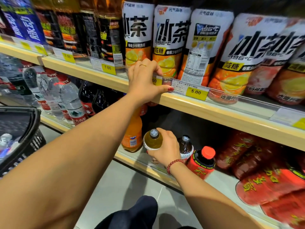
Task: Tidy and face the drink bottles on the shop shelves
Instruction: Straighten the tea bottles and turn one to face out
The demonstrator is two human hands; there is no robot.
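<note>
Inspection finds our right hand [166,147] wrapped around a yellow tea bottle [152,140] with a grey cap, at the lower shelf [148,169] front, a dark bottle [185,146] just beside it at three o'clock. At twelve o'clock, our left hand [145,80] pinches the upper shelf's price rail [181,86], fingers closed on its edge.
</note>
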